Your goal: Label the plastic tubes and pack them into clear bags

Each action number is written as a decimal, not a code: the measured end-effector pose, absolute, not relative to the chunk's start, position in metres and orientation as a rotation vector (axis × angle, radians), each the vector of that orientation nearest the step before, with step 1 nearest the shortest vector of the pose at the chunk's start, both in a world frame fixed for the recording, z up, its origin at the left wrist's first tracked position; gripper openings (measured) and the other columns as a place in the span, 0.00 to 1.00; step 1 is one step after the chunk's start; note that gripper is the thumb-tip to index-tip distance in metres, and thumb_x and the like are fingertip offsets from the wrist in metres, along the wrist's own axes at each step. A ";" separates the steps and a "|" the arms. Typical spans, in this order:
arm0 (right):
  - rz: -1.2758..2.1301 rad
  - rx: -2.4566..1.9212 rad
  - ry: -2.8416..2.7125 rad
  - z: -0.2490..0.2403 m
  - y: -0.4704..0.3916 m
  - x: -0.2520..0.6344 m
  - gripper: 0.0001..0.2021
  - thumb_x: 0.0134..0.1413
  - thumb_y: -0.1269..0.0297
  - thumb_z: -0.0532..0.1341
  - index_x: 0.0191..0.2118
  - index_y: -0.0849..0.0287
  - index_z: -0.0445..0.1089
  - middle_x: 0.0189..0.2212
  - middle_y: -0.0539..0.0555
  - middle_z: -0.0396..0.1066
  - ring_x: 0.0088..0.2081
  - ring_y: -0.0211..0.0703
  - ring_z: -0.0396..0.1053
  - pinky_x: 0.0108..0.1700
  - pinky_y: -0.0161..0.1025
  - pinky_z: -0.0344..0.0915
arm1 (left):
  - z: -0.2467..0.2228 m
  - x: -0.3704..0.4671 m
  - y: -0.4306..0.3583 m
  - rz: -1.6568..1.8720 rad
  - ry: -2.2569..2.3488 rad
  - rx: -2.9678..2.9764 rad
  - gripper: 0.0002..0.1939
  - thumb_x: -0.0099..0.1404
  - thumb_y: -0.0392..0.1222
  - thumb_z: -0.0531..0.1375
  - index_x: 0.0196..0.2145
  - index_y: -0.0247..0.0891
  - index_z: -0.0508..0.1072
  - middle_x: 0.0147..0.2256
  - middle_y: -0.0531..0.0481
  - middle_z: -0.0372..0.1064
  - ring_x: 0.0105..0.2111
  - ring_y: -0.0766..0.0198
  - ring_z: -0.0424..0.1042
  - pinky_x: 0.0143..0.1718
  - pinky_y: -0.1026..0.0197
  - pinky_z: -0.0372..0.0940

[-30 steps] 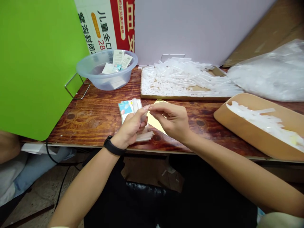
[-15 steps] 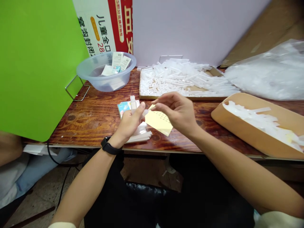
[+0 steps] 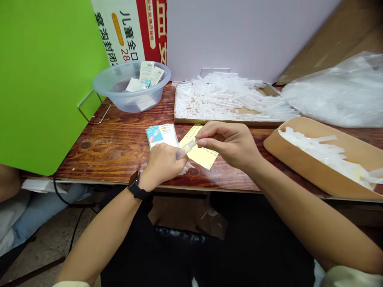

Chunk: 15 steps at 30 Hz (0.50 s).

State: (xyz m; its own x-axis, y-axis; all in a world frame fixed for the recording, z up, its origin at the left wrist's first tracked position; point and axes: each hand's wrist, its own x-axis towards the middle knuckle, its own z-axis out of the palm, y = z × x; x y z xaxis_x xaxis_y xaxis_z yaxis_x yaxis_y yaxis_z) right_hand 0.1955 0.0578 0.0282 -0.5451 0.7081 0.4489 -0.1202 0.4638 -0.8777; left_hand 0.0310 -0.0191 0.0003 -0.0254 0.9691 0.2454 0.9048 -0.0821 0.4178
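My left hand [image 3: 163, 161], with a black watch at its wrist, is closed around a small translucent plastic bottle [image 3: 188, 148]. The bottle lies tilted, its narrow neck turned up and to the right. Thumb and index finger of my right hand [image 3: 231, 143] pinch together at that neck; whatever is between them is too small to make out. Below both hands lies a pale yellow sheet [image 3: 206, 159] with rows of small dark dots. Printed cards [image 3: 167, 133] in blue and white lie just behind my left hand, which partly covers them and some pale strips.
A shallow carton [image 3: 206, 120] heaped with clear plastic tubes and small white pieces stands behind. To the left is a translucent basin [image 3: 104, 85] with packets. An orange bin [image 3: 302, 167] of white pieces and a plastic bag [image 3: 335, 91] are on the right. A green board [image 3: 50, 79] stands left.
My left hand has rolled over, back upward, tipping the bottle's neck rightward. My right hand has shifted slightly right and its fingertips now meet the neck.
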 end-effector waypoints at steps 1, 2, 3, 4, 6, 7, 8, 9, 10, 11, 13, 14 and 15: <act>1.254 -0.492 -1.831 0.027 0.059 0.195 0.08 0.41 0.58 0.72 0.26 0.55 0.77 0.25 0.51 0.73 0.29 0.41 0.69 0.33 0.40 0.68 | 0.001 0.031 -0.020 0.688 2.040 2.125 0.19 0.59 0.44 0.53 0.13 0.37 0.66 0.14 0.52 0.55 0.18 0.67 0.48 0.27 0.61 0.44; 1.303 -0.486 -1.821 0.026 0.060 0.195 0.09 0.40 0.58 0.72 0.25 0.55 0.77 0.25 0.51 0.72 0.28 0.40 0.69 0.32 0.40 0.68 | 0.002 0.032 -0.020 0.656 2.042 2.148 0.18 0.58 0.44 0.53 0.14 0.37 0.67 0.15 0.51 0.56 0.18 0.67 0.48 0.26 0.60 0.42; 1.340 -0.471 -1.806 0.024 0.060 0.195 0.08 0.40 0.59 0.73 0.24 0.56 0.76 0.24 0.51 0.72 0.27 0.39 0.68 0.32 0.39 0.67 | 0.002 0.033 -0.021 0.634 2.041 2.165 0.17 0.58 0.43 0.53 0.14 0.37 0.69 0.15 0.50 0.57 0.18 0.66 0.48 0.26 0.60 0.41; 1.371 -0.446 -1.787 0.022 0.060 0.194 0.08 0.39 0.60 0.73 0.23 0.57 0.75 0.24 0.50 0.71 0.27 0.38 0.67 0.31 0.38 0.67 | 0.002 0.033 -0.021 0.619 2.033 2.178 0.17 0.58 0.43 0.53 0.15 0.37 0.70 0.15 0.50 0.58 0.18 0.66 0.48 0.25 0.60 0.40; 1.439 -0.385 -1.742 0.019 0.059 0.194 0.08 0.40 0.63 0.73 0.22 0.57 0.74 0.24 0.50 0.71 0.27 0.36 0.67 0.31 0.37 0.66 | 0.003 0.033 -0.023 0.603 2.023 2.191 0.17 0.58 0.43 0.52 0.16 0.36 0.71 0.16 0.49 0.60 0.18 0.66 0.49 0.25 0.60 0.39; 1.480 -0.361 -1.727 0.017 0.059 0.194 0.08 0.40 0.64 0.72 0.22 0.58 0.73 0.24 0.49 0.71 0.27 0.36 0.67 0.30 0.36 0.66 | 0.003 0.033 -0.023 0.592 2.021 2.200 0.17 0.58 0.44 0.52 0.16 0.36 0.71 0.16 0.48 0.61 0.18 0.66 0.49 0.25 0.60 0.38; 1.526 -0.343 -1.721 0.016 0.059 0.194 0.09 0.40 0.64 0.72 0.21 0.58 0.72 0.24 0.49 0.71 0.26 0.35 0.67 0.30 0.36 0.65 | 0.003 0.033 -0.024 0.579 2.024 2.212 0.17 0.58 0.44 0.52 0.16 0.37 0.72 0.16 0.47 0.62 0.18 0.65 0.50 0.25 0.60 0.38; 1.574 -0.334 -1.720 0.015 0.058 0.195 0.10 0.39 0.64 0.72 0.21 0.59 0.71 0.24 0.49 0.71 0.26 0.35 0.66 0.29 0.35 0.64 | 0.003 0.033 -0.025 0.563 2.028 2.229 0.17 0.57 0.44 0.53 0.16 0.37 0.72 0.16 0.47 0.63 0.18 0.65 0.51 0.25 0.60 0.38; 1.624 -0.331 -1.721 0.014 0.058 0.196 0.10 0.39 0.65 0.72 0.20 0.59 0.71 0.24 0.48 0.70 0.25 0.34 0.66 0.28 0.35 0.64 | 0.003 0.032 -0.025 0.545 2.029 2.247 0.17 0.57 0.44 0.53 0.16 0.37 0.72 0.17 0.46 0.64 0.18 0.64 0.53 0.25 0.60 0.38; 1.676 -0.331 -1.719 0.013 0.057 0.196 0.11 0.38 0.65 0.73 0.20 0.59 0.70 0.23 0.48 0.70 0.25 0.34 0.66 0.27 0.34 0.63 | 0.003 0.032 -0.026 0.530 2.027 2.266 0.17 0.57 0.44 0.53 0.16 0.37 0.73 0.18 0.45 0.66 0.18 0.64 0.54 0.26 0.60 0.38; 1.780 -0.320 -1.706 0.013 0.054 0.197 0.12 0.38 0.66 0.73 0.20 0.60 0.69 0.23 0.48 0.70 0.24 0.35 0.66 0.26 0.34 0.63 | 0.004 0.032 -0.028 0.523 2.011 2.291 0.17 0.57 0.45 0.53 0.17 0.36 0.73 0.19 0.43 0.68 0.19 0.63 0.57 0.26 0.60 0.38; 1.822 -0.307 -1.690 0.013 0.051 0.197 0.11 0.38 0.67 0.73 0.20 0.60 0.69 0.23 0.48 0.70 0.24 0.35 0.67 0.26 0.34 0.64 | 0.004 0.033 -0.028 0.534 2.001 2.289 0.18 0.58 0.46 0.53 0.17 0.36 0.73 0.19 0.42 0.69 0.19 0.62 0.57 0.25 0.60 0.39; 1.845 -0.294 -1.673 0.013 0.049 0.197 0.11 0.38 0.68 0.72 0.20 0.60 0.69 0.23 0.48 0.71 0.25 0.36 0.68 0.27 0.35 0.65 | 0.005 0.033 -0.029 0.550 1.990 2.278 0.19 0.58 0.47 0.53 0.17 0.36 0.73 0.19 0.42 0.69 0.19 0.62 0.57 0.25 0.60 0.39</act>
